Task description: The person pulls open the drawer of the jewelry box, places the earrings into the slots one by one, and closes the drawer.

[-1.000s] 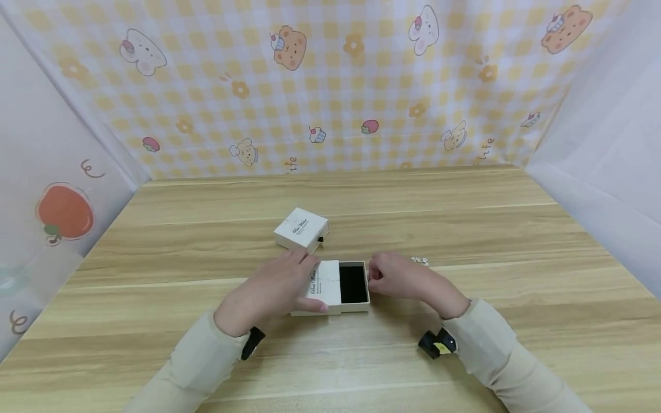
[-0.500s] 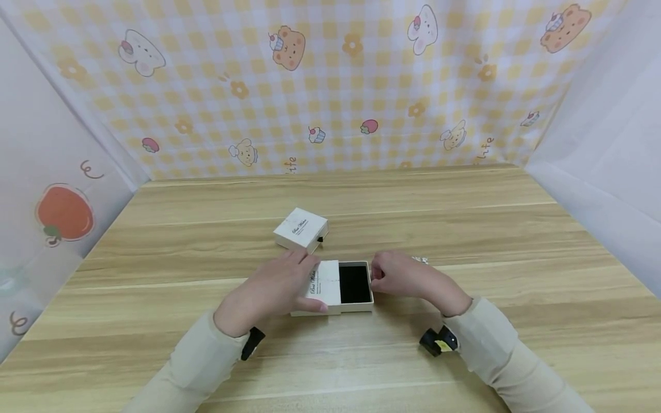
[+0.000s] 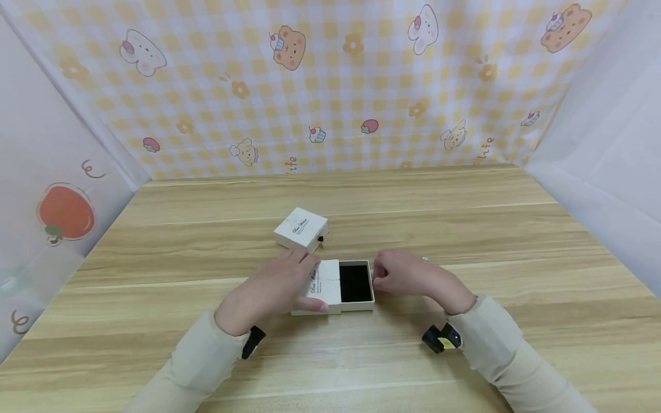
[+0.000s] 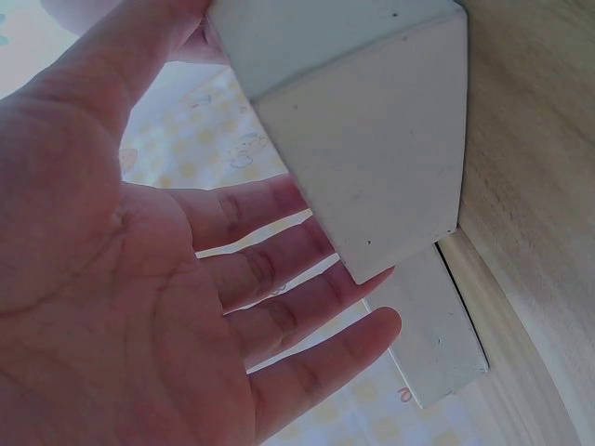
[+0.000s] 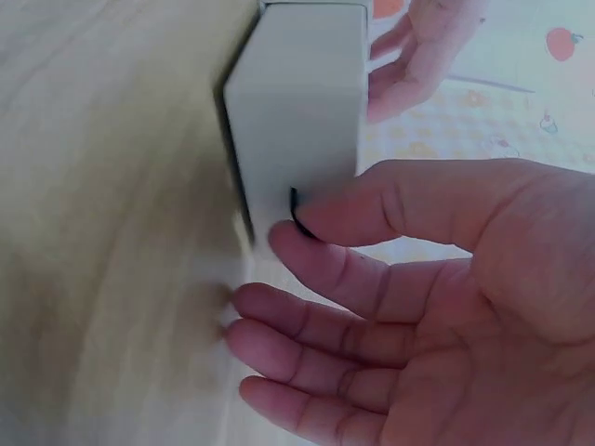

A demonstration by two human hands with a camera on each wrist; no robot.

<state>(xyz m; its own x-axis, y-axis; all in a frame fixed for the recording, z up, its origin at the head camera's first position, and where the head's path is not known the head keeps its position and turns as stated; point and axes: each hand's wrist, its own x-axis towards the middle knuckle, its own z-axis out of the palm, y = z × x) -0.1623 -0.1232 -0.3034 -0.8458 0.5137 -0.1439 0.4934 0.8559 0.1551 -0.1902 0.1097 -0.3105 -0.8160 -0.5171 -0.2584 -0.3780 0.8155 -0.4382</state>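
A white drawer-style gift box [image 3: 326, 281] with black lettering lies on the table, its drawer [image 3: 356, 307] slid partly out to the right. Black padding [image 3: 355, 283] lines the drawer. My left hand [image 3: 268, 289] holds the box's outer sleeve, thumb along the near side and fingers at the far side; the left wrist view shows the white end [image 4: 372, 158] above the palm. With thumb and forefinger my right hand [image 3: 408, 275] pinches the black pull tab [image 5: 296, 209] on the drawer's front. The other fingers of that hand are loosely bent.
Just behind the held box sits a second white gift box [image 3: 301, 229], closed, with a small black tab. A small shiny item [image 3: 424, 258] lies behind my right wrist, mostly hidden. A checked curtain [image 3: 341, 86] hangs behind the wooden table [image 3: 413, 206].
The drawer has slid slightly farther out to the right, along with my right hand. My left hand and the sleeve stay in place. The shiny item is now more covered by my right wrist.
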